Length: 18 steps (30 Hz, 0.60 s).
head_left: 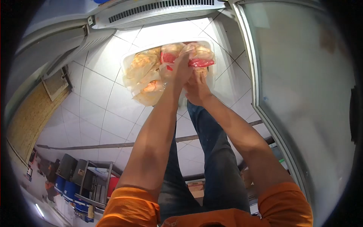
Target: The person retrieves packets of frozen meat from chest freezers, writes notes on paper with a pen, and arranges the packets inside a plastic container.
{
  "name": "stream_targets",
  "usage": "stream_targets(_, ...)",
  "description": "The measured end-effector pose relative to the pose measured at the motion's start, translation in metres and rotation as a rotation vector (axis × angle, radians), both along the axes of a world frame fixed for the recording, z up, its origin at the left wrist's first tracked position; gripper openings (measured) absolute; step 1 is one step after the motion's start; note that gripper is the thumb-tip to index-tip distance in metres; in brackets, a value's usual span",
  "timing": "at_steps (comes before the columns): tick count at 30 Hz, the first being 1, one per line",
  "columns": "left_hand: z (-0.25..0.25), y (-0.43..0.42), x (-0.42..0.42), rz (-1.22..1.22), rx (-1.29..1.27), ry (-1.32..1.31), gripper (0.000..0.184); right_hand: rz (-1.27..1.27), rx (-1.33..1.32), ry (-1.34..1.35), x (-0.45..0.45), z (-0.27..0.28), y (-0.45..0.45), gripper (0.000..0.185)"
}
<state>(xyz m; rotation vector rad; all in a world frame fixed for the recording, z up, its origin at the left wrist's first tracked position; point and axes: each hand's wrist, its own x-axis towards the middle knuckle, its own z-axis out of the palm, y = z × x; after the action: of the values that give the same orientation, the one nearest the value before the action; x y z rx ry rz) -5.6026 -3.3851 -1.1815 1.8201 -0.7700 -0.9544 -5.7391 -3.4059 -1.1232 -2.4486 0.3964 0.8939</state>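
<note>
A white plastic tub point(123, 64) on the floor is filled with clear plastic bags. Orange-yellow food pieces show through the bag at the left point(143, 60), but their kind is unclear. My left hand point(182, 69) reaches over the middle of the tub, its fingers closed on a clear bag with a red part point(201, 62); the fingertips are partly hidden by the plastic. Lower and to the right, my right hand point(197, 90) lies against the near side of that bag with fingers stretched forward. A second bag with red on it point(168, 57) lies left of my left hand.
Light floor tiles point(98, 90) surround the tub. A large framed panel or door point(298, 83) stands on the right. Beyond the tub is a white appliance with a vent grille point(162, 13). Blue drums point(70, 189) and a metal rack point(96, 183) are at lower left.
</note>
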Motion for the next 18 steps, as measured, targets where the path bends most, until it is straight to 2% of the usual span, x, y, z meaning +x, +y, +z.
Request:
stream_targets(3,-0.033,0.01,0.004,-0.209,-0.223,-0.25,0.046,-0.006,0.065,-0.04,-0.021,0.018,0.004,0.064)
stream_targets(5,-0.011,0.001,0.009,-0.513,0.084,-0.387,0.049,-0.028,0.037,-0.103,-0.034,0.019,0.007,0.06)
stream_targets(6,0.001,0.008,0.01,-0.561,0.182,-0.427,0.051,-0.038,0.029,-0.131,-0.037,0.021,0.007,0.058)
stream_targets(7,0.014,0.015,0.011,-0.615,0.279,-0.468,0.053,-0.171,0.038,-0.136,-0.032,0.024,-0.001,0.054)
stream_targets(9,0.048,0.038,0.001,-0.533,0.334,-0.51,0.058,-0.444,0.058,-0.139,-0.02,0.033,-0.017,0.048)
stream_targets(10,0.074,0.048,0.004,-0.432,0.267,-0.461,0.061,-0.413,-0.18,-0.441,-0.002,0.06,-0.029,0.04)
stream_targets(13,0.133,0.118,0.007,-0.195,0.162,-0.262,0.068,-0.297,-0.256,-0.457,0.018,0.036,-0.046,0.033)
stream_targets(16,0.186,0.211,0.007,-0.171,0.296,-0.128,0.068,-0.149,-0.101,-0.163,0.034,-0.009,-0.056,0.035)
stream_targets(18,0.208,0.287,-0.004,-0.2,0.469,-0.1,0.068,-0.196,-0.019,0.092,0.049,-0.038,-0.055,0.035)
